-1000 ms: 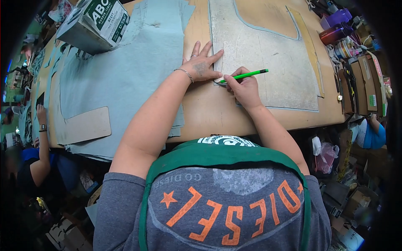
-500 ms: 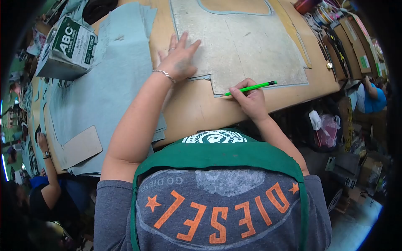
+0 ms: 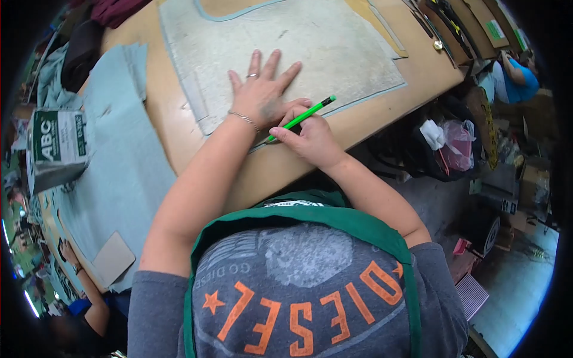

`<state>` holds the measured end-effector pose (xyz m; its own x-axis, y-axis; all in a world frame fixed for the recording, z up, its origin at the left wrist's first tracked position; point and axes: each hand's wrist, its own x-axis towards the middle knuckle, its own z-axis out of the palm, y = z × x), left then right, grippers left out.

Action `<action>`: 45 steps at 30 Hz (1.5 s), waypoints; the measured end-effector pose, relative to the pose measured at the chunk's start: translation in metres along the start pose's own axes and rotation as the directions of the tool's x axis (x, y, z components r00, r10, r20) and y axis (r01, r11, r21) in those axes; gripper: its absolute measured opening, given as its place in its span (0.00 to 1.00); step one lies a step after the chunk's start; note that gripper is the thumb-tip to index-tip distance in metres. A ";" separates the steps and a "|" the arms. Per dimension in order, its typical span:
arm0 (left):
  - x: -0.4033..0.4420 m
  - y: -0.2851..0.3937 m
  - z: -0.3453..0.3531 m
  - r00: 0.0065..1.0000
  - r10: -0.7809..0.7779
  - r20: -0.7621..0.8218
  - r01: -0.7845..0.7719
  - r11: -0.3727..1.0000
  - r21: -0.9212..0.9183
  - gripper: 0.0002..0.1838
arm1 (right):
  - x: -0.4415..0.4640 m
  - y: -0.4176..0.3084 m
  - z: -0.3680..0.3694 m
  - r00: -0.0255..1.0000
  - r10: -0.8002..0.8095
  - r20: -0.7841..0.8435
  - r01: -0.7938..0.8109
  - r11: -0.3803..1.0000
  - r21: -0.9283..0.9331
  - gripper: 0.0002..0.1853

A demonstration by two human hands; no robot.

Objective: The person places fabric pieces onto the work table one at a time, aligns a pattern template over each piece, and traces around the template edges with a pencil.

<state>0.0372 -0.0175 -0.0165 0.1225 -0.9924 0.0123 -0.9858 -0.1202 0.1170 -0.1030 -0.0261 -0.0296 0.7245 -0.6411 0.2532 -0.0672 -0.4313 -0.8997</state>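
Observation:
My left hand (image 3: 262, 92) lies with fingers spread on a large, worn, off-white pattern piece (image 3: 334, 53). Light-blue material (image 3: 370, 95) shows as a thin border along the pattern's edges. In my right hand (image 3: 313, 137) is a green pencil (image 3: 307, 115), pinched near its point. The pencil slants, its tip low beside my left wrist, close to the pattern's near edge. Part of that edge is hidden behind my hands.
Light-blue sheets (image 3: 119, 155) cover the table's left side, with a labelled ABC can (image 3: 58, 143) and a small pale card (image 3: 113, 259) on them. Boxes (image 3: 477, 24) stand at the upper right. One person (image 3: 518, 77) is at right, another person's arm (image 3: 89, 286) at lower left.
My left hand has moved farther onto the pattern, fingers spread. My right hand has brought the pencil left along the near edge, close to my left wrist. The camera view has shifted.

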 end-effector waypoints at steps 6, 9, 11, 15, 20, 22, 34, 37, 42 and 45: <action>0.002 0.006 -0.009 0.998 -0.024 0.064 0.025 1.000 -0.017 0.39 | 0.007 0.031 -0.097 0.937 0.342 0.070 -0.348 0.905 0.243 0.10; 0.003 0.007 -0.008 0.996 -0.026 0.082 0.026 1.000 0.002 0.41 | 0.012 0.057 -0.158 0.947 0.318 0.038 -0.319 0.929 0.188 0.10; 0.006 0.008 -0.008 0.994 -0.031 0.101 0.029 0.999 0.016 0.42 | 0.013 0.069 -0.203 0.938 0.347 0.026 -0.347 0.928 0.139 0.08; 0.008 0.012 -0.010 0.991 -0.036 0.129 0.031 0.999 0.037 0.42 | 0.014 0.080 -0.272 0.917 0.389 -0.090 -0.385 0.921 0.057 0.07; 0.006 0.008 -0.007 0.995 -0.034 0.099 0.029 0.998 0.048 0.41 | 0.010 0.061 -0.251 0.870 0.356 -0.340 -0.282 0.927 0.248 0.07; 0.004 0.005 -0.004 0.999 -0.015 0.042 0.014 0.999 0.035 0.35 | 0.010 0.033 -0.180 0.867 0.363 -0.340 -0.235 0.901 0.364 0.08; 0.006 -0.013 0.019 0.997 0.008 -0.071 -0.019 0.989 -0.149 0.25 | -0.011 -0.020 0.020 0.964 0.264 -0.041 -0.241 0.926 0.292 0.11; 0.005 -0.009 0.019 0.994 -0.007 -0.106 -0.005 0.993 -0.114 0.31 | -0.010 -0.024 0.021 0.966 0.255 -0.043 -0.242 0.949 0.202 0.11; -0.001 -0.005 0.013 0.994 -0.019 -0.110 0.010 0.997 -0.080 0.40 | -0.009 -0.013 0.020 0.975 0.214 -0.057 -0.207 0.972 0.111 0.12; 0.002 -0.004 0.010 0.997 -0.010 -0.076 0.007 0.999 -0.040 0.41 | -0.002 0.001 -0.011 0.978 0.207 -0.019 -0.197 0.951 0.240 0.11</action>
<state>0.0403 -0.0191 -0.0271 0.1406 -0.9863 0.0868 -0.9796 -0.1258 0.1569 -0.1122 -0.0321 -0.0266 0.6818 -0.7283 0.0680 -0.0416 -0.1314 -0.9905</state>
